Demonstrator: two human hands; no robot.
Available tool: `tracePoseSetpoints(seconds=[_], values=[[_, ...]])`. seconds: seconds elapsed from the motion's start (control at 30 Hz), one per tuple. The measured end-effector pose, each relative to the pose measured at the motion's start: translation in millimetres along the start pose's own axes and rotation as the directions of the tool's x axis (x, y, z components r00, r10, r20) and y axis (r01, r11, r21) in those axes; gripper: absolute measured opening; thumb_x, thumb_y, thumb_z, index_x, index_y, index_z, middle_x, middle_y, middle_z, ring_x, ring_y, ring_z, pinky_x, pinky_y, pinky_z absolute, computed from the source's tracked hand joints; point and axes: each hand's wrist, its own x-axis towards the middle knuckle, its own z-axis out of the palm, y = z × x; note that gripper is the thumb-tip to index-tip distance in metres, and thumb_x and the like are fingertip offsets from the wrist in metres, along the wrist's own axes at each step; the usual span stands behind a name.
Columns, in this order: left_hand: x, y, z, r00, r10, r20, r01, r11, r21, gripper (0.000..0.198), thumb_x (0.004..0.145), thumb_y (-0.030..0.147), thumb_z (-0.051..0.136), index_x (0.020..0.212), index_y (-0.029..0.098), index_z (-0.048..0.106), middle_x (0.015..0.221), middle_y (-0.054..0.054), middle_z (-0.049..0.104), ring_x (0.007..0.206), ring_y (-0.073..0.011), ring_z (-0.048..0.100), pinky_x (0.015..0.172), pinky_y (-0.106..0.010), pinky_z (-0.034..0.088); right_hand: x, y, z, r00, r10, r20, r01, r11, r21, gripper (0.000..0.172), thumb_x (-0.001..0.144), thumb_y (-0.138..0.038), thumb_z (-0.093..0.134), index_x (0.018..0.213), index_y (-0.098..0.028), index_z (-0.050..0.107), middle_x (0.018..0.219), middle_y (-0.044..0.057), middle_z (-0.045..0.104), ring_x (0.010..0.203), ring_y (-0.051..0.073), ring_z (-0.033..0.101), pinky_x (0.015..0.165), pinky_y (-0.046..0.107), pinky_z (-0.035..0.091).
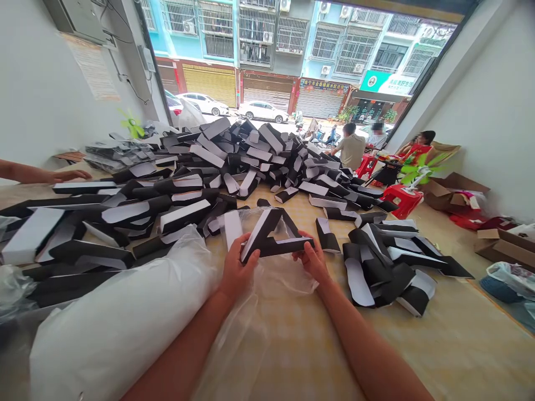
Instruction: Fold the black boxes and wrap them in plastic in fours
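Observation:
A black folded card piece with white inner faces (278, 245), bent into a triangle-like shape, is held level between my two hands. My left hand (238, 267) is closed round its left corner, thumb on the near face. My right hand (311, 259) pinches its right end. A clear plastic bag (288, 278) lies under and behind the piece, close to my right fingers; whether those fingers also grip it I cannot tell. To the left, beside my forearm, lies a bulky white plastic sack (125, 317).
A big heap of similar black-and-white card pieces (251, 150) covers the table's far side, with a smaller pile (380, 267) at right. Another person's hand (69, 176) rests at far left. Red stools (399, 200), cardboard boxes (455, 192) and seated people are beyond the table at right.

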Motion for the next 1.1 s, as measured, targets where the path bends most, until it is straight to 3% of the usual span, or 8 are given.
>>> tracePoseSetpoints(seconds=[0.37, 0.6, 0.83, 1.1], values=[[1.3, 4.7, -1.5, 0.989, 0.105, 0.100, -0.114, 0.990, 0.088, 0.032, 0.090, 0.035, 0.057, 0.118, 0.020, 0.063, 0.104, -0.007, 0.070, 0.091, -0.0213, 0.065, 0.081, -0.034, 0.051, 7.1, 8.5, -2.1, 0.992, -0.038, -0.119, 0.040, 0.999, 0.012, 0.061, 0.075, -0.068, 0.071, 0.114, -0.023, 0.059, 0.063, -0.005, 0.063, 0.051, 0.014, 0.061, 0.047, 0.027, 0.049], [0.2, 4.3, -1.3, 0.964, 0.189, 0.184, -0.210, 0.972, 0.101, 0.032, 0.089, 0.031, 0.059, 0.119, 0.022, 0.063, 0.115, -0.008, 0.068, 0.105, -0.0236, 0.064, 0.093, -0.038, 0.050, 9.1, 10.2, -4.1, 0.989, 0.009, -0.149, 0.001, 0.998, 0.064, 0.060, 0.072, -0.067, 0.076, 0.112, -0.026, 0.058, 0.075, 0.000, 0.067, 0.054, 0.017, 0.064, 0.046, 0.032, 0.054], [0.7, 4.9, -1.7, 0.962, 0.195, 0.190, -0.217, 0.970, 0.107, 0.033, 0.088, 0.031, 0.058, 0.119, 0.023, 0.063, 0.115, -0.009, 0.069, 0.105, -0.0245, 0.065, 0.093, -0.038, 0.050, 9.0, 10.8, -1.8, 0.992, 0.050, -0.113, -0.042, 0.997, 0.070, 0.061, 0.067, -0.066, 0.080, 0.108, -0.027, 0.057, 0.080, 0.000, 0.068, 0.058, 0.018, 0.066, 0.049, 0.036, 0.059], [0.3, 7.8, -2.0, 0.956, 0.178, 0.235, -0.208, 0.972, 0.111, 0.032, 0.087, 0.032, 0.058, 0.118, 0.023, 0.064, 0.114, -0.009, 0.069, 0.104, -0.0251, 0.065, 0.091, -0.038, 0.051, 3.3, 10.6, 5.7, 0.998, 0.048, -0.035, -0.047, 0.998, 0.034, 0.053, 0.072, -0.065, 0.077, 0.103, -0.026, 0.058, 0.074, -0.002, 0.068, 0.064, 0.020, 0.070, 0.054, 0.035, 0.062]])
